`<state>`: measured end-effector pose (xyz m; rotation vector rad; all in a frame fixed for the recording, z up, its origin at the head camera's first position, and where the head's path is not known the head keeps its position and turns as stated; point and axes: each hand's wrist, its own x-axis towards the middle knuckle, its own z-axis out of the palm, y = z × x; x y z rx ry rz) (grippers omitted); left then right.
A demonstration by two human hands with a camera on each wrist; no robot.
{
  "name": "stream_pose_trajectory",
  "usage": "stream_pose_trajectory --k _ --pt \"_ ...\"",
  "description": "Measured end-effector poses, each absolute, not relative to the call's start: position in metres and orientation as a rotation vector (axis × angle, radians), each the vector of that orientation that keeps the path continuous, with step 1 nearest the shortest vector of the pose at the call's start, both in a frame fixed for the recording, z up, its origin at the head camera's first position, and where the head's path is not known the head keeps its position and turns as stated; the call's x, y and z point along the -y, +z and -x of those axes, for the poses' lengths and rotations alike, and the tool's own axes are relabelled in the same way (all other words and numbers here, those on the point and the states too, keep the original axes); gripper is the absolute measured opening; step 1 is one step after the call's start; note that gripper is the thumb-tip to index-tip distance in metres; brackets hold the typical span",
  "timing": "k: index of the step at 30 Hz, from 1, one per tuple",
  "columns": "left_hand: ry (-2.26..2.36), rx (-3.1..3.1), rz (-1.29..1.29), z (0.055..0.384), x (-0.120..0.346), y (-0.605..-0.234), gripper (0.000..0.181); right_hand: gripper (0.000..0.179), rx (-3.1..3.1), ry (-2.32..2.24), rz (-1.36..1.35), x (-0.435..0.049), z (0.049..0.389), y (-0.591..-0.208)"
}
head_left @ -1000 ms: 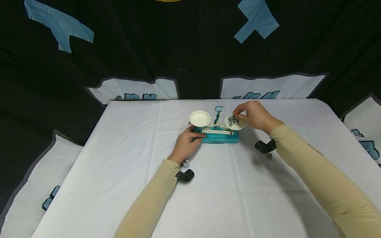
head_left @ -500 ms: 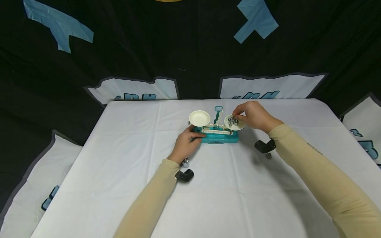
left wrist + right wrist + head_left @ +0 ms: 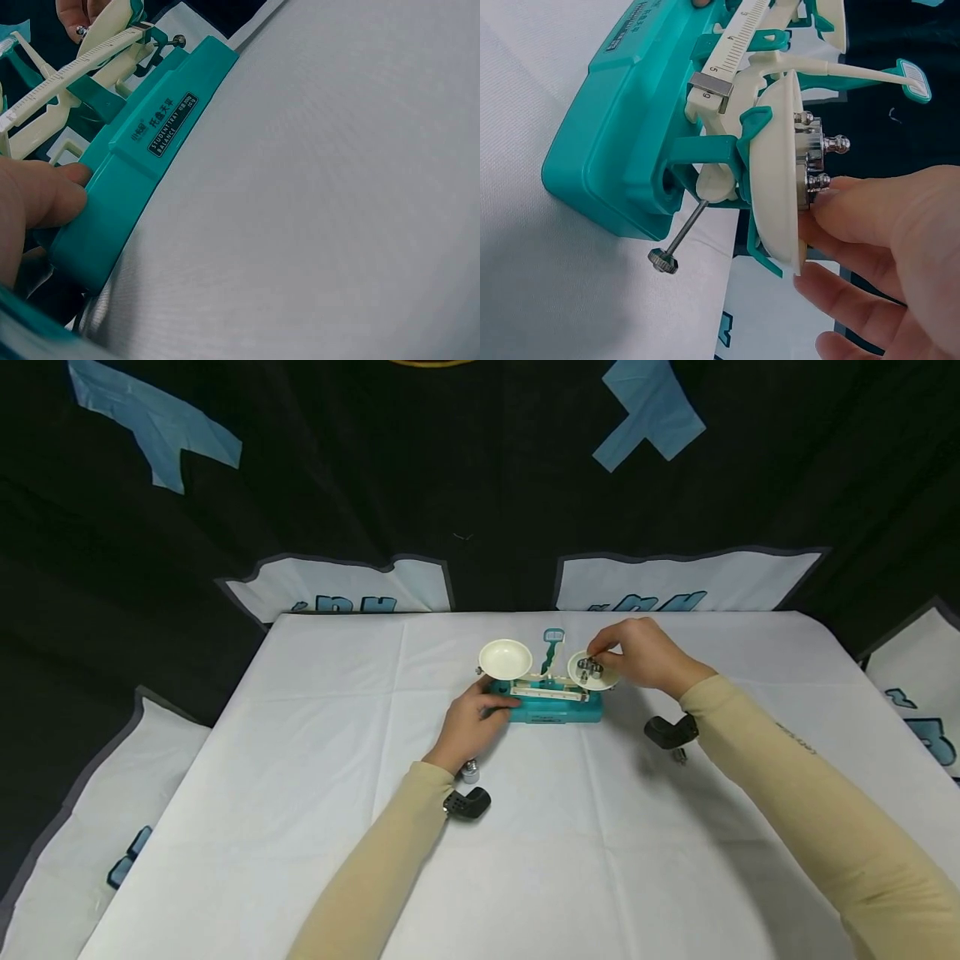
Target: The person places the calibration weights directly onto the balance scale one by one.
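Hardly anything has moved since half a second ago around the teal balance (image 3: 555, 712), which stands on a white cloth (image 3: 525, 860). With thumb and fingers curled, the left hand (image 3: 467, 727) grips its left end; the right hand (image 3: 641, 652) pinches a knobbed metal weight (image 3: 805, 189) in the right pan (image 3: 771, 180), its other fingers loosely bent. Black label (image 3: 172, 125) on the base reads STUDENT TRAY BALANCE, beside 托盘天平; a 5 shows on the beam scale (image 3: 736, 45). Lettering (image 3: 797, 739) on the right sleeve (image 3: 810, 818) is too small to read
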<state>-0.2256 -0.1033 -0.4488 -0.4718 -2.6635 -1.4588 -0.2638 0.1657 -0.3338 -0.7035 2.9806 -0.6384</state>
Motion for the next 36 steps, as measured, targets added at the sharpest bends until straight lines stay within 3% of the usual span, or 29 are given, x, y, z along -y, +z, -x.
stream_pose_trajectory --k 17,26,36 --pt "-1.439 2.689 0.505 0.226 0.098 -0.446 0.024 0.021 -3.116 -0.605 0.626 -0.249 0.218 -0.336" --pt "-1.446 2.678 0.478 0.225 0.103 -0.447 0.023 0.024 -3.207 -0.502 0.764 -0.283 0.184 -0.354" --pt "-1.449 2.668 0.481 0.226 0.104 -0.448 0.024 0.031 -3.260 -0.469 0.971 -0.289 0.162 -0.385"
